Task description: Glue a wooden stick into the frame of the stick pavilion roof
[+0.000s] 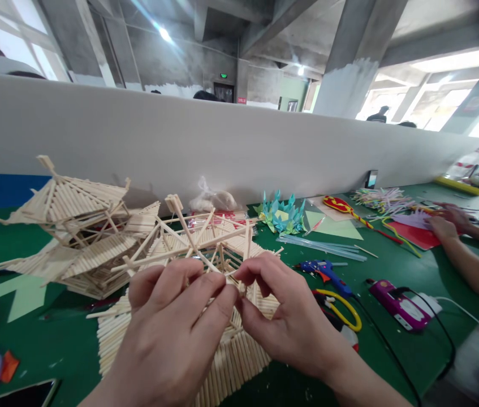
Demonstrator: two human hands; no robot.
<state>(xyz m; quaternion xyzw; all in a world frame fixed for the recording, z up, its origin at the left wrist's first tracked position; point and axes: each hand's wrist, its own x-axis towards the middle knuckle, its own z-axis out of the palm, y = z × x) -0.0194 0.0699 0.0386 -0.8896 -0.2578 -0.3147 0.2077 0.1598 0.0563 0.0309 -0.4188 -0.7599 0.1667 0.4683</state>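
Note:
Both of my hands meet over a half-built model pavilion point(231, 367) made of thin wooden sticks. My left hand point(180, 316) has its fingers closed at the lower end of a stick frame point(199, 246) that rises above the roof. Just beside it, my right hand point(284, 316) is closed in a pinch at the same joint. What lies between the fingertips is mostly hidden, though sticks run into both grips. Left of my hands stands a tiered wooden stick pavilion point(73, 226) with a pointed roof.
A blue glue gun point(324, 271), clear glue sticks point(319, 247) and a purple power strip point(400, 305) lie to the right. Blue folded-paper flowers point(281, 212) sit behind. A phone point(22, 394) is at the front left. Another person's hands point(445, 226) work at the far right.

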